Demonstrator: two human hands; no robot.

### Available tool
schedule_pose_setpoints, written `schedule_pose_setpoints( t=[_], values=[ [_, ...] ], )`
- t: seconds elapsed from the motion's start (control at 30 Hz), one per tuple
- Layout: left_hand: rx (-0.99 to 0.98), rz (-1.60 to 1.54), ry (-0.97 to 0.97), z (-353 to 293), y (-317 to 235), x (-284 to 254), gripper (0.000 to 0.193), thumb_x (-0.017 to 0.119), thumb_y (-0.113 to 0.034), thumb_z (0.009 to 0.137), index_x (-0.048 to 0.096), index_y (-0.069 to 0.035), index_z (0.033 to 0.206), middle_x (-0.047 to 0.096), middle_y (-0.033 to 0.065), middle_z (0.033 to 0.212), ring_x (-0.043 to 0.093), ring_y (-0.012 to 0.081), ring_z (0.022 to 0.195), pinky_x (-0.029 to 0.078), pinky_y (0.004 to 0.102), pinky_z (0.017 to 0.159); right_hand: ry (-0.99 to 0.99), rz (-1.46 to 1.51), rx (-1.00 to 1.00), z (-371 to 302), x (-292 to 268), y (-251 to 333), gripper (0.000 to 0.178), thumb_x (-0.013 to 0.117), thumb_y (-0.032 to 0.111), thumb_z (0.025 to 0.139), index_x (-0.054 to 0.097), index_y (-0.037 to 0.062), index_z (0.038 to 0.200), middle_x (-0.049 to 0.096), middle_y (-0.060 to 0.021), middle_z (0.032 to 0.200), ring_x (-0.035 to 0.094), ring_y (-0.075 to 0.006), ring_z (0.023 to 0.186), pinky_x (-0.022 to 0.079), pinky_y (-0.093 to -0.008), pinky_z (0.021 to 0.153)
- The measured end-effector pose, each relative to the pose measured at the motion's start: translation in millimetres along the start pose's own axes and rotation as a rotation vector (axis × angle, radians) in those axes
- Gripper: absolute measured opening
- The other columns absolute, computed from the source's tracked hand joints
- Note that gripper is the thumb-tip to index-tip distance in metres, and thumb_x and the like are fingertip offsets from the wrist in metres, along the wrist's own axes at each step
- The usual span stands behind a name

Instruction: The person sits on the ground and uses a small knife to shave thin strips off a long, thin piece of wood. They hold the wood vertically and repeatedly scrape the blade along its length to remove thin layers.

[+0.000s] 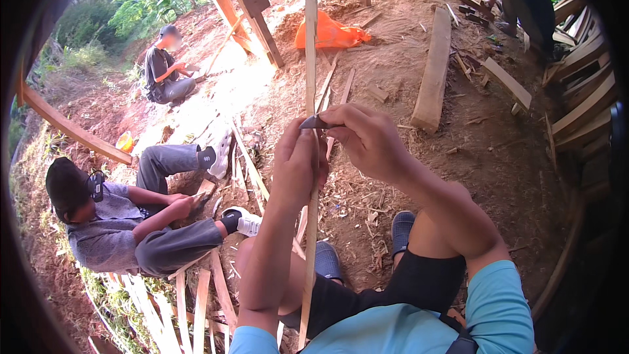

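Note:
A long, thin wooden strip (310, 46) runs upright through the middle of the view, from the top edge down past my lap. My left hand (299, 157) is closed around it, thumb up near the cutting spot. In my right hand (367, 137) is a knife (314, 122), its short dark blade lying across the strip just above my left thumb. My right fingers cover most of the handle. The two hands are close together, almost touching at the blade.
Beside me on the left sits a person (105, 223) working a piece of wood. Others crouch at far left (170, 69) and far right (524, 6). A thick plank (432, 72), an orange cloth or bag (331, 31), loose strips (200, 308) and shavings lie on the dirt. Timber (586, 105) is stacked right.

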State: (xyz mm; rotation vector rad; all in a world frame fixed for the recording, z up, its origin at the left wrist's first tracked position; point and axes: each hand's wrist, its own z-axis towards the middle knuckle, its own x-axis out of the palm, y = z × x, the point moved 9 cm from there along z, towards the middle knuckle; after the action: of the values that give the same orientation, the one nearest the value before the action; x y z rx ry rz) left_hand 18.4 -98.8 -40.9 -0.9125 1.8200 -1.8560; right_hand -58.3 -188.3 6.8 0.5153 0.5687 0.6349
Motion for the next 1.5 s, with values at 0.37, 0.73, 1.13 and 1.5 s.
schedule_pose_setpoints(
  t=[0.37,0.73,1.13,1.5],
  values=[
    [0.031,-0.004,-0.065,-8,-11,-10,0.019,0.035,-0.02,0.097,0.048,-0.006,0.093,0.043,0.0005,0.055,0.037,0.0083,0.034,0.029,0.02,0.03,0.146,0.019,-0.042,10,9,10,0.016,0.061,0.003,0.083,0.059,0.0022,0.098,0.064,-0.0135,0.086,0.065,-0.0303,0.076,0.051,-0.0352,0.064],
    [-0.018,-0.011,-0.09,-5,-8,-11,0.017,0.038,-0.018,0.095,0.048,-0.005,0.097,0.046,0.0013,0.058,0.04,0.0084,0.036,0.031,0.0213,0.031,0.222,0.037,0.029,7,16,2,0.015,0.061,0.001,0.083,0.058,-0.001,0.098,0.065,-0.0147,0.094,0.066,-0.0286,0.085,0.053,-0.0335,0.071],
    [-0.001,0.002,-0.056,-9,2,0,0.015,0.037,-0.018,0.096,0.048,-0.008,0.092,0.047,0.0004,0.058,0.04,0.0068,0.035,0.03,0.0193,0.029,0.071,0.008,-0.051,4,1,4,0.016,0.06,0.003,0.082,0.059,0.0028,0.098,0.063,-0.0126,0.082,0.063,-0.0303,0.073,0.05,-0.0368,0.063],
    [0.029,-0.132,-0.05,-8,12,7,0.02,0.036,-0.024,0.099,0.048,-0.01,0.09,0.045,-0.002,0.057,0.035,0.005,0.034,0.026,0.0187,0.028,0.047,-0.064,-0.039,6,-1,2,0.015,0.06,-0.005,0.081,0.057,-0.0011,0.095,0.065,-0.0151,0.094,0.066,-0.0295,0.085,0.053,-0.0335,0.071]
  ],
)
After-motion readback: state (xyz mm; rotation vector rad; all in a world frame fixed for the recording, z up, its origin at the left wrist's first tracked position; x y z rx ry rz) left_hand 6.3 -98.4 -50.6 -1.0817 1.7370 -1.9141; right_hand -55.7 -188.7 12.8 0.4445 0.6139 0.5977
